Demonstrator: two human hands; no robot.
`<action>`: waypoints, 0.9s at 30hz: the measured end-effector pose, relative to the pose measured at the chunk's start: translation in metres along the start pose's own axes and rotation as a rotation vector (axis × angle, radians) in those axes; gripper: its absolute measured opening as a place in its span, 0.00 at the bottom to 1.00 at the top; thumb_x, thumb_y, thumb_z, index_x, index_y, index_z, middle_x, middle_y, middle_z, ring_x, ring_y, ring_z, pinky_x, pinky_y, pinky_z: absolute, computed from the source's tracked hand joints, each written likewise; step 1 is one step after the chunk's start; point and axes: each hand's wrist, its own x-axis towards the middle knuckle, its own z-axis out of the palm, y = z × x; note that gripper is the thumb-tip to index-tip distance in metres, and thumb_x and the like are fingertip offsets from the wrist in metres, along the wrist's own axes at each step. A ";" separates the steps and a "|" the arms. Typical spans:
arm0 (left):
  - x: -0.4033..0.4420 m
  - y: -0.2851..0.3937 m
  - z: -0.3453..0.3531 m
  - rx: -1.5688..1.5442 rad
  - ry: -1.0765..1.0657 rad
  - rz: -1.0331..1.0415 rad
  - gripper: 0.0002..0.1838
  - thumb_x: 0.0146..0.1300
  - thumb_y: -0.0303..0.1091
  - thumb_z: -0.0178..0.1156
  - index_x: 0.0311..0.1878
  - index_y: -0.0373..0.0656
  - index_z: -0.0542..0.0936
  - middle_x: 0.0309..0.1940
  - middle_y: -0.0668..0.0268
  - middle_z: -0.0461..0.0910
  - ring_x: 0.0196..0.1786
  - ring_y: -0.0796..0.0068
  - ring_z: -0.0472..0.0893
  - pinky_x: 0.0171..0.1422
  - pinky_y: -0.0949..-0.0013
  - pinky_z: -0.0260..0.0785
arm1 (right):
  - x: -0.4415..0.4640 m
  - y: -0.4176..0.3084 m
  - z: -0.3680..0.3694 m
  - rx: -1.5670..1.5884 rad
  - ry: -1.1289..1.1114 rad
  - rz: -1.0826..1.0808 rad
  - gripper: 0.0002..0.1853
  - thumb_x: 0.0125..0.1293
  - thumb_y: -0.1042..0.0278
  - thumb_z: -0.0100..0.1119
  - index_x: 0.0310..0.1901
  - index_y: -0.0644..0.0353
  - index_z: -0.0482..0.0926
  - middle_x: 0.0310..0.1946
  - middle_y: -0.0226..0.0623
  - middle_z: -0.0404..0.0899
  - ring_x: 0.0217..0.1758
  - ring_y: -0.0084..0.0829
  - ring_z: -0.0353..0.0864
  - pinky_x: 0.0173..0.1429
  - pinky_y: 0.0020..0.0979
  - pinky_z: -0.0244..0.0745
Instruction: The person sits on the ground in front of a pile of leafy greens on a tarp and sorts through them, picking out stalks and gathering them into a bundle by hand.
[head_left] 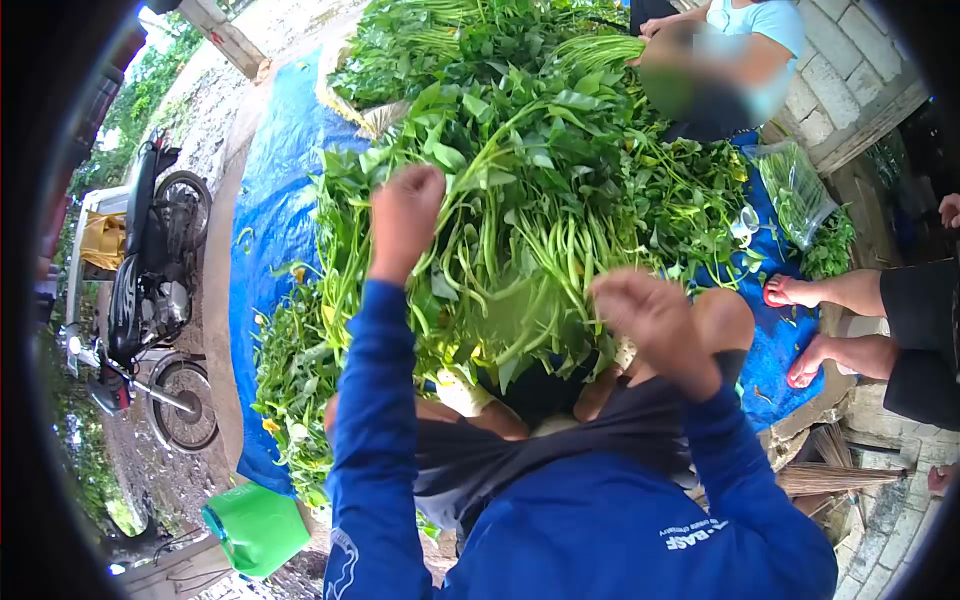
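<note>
My left hand (408, 220) is closed and raised over the left side of a big heap of leafy green vegetables (500, 190) with long stems. Pale green stems pass close to its fingers; what it grips, if anything, is hidden. On the right, my right hand (650, 315) hovers above my knee at the heap's near edge. It is slightly blurred, its fingers curled together, and I cannot make out anything in them. Between the two hands lie many long stems, their leaves pointing away and to the sides. The heap rests on a blue tarp (275, 210).
Another person (765, 40) sits at the far right, hands at a bunch of stems. A bystander's feet in red sandals (790, 290) stand on the tarp's right. A plastic bag of greens (795, 190) lies there. Left are a green container (258, 530) and a parked motorcycle (150, 290).
</note>
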 end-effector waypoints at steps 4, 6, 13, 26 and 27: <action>0.016 -0.092 0.068 0.496 -0.221 -0.082 0.16 0.70 0.42 0.68 0.54 0.43 0.89 0.52 0.47 0.89 0.53 0.48 0.89 0.60 0.48 0.81 | -0.037 0.032 0.021 -0.050 -0.426 0.099 0.12 0.75 0.66 0.67 0.51 0.67 0.87 0.42 0.42 0.89 0.46 0.32 0.89 0.53 0.35 0.83; 0.012 -0.103 0.082 0.519 -0.055 -0.024 0.18 0.70 0.46 0.69 0.51 0.41 0.91 0.48 0.49 0.91 0.53 0.48 0.90 0.62 0.51 0.81 | -0.050 0.044 0.020 -0.116 -0.487 0.106 0.14 0.76 0.64 0.66 0.51 0.67 0.87 0.42 0.44 0.89 0.46 0.36 0.89 0.54 0.36 0.83; 0.025 -0.118 0.083 0.349 -0.289 -0.144 0.17 0.65 0.39 0.64 0.51 0.40 0.89 0.46 0.43 0.89 0.51 0.41 0.88 0.60 0.46 0.80 | -0.058 0.071 0.015 -0.248 -0.414 0.104 0.15 0.76 0.61 0.64 0.53 0.64 0.87 0.44 0.47 0.89 0.48 0.46 0.90 0.55 0.42 0.83; -0.061 -0.006 0.012 -0.826 -0.673 -0.583 0.21 0.73 0.29 0.71 0.67 0.40 0.79 0.48 0.67 0.89 0.35 0.88 0.83 0.31 0.84 0.75 | -0.005 0.059 0.015 0.104 -0.269 0.202 0.12 0.76 0.64 0.65 0.49 0.65 0.86 0.30 0.29 0.84 0.34 0.22 0.81 0.43 0.30 0.79; -0.071 -0.005 0.010 -0.894 -0.672 -0.614 0.20 0.73 0.29 0.71 0.66 0.41 0.79 0.48 0.67 0.89 0.37 0.88 0.84 0.32 0.85 0.76 | -0.001 0.061 0.017 0.157 -0.265 0.233 0.12 0.76 0.64 0.65 0.50 0.66 0.86 0.29 0.28 0.83 0.33 0.23 0.80 0.43 0.30 0.79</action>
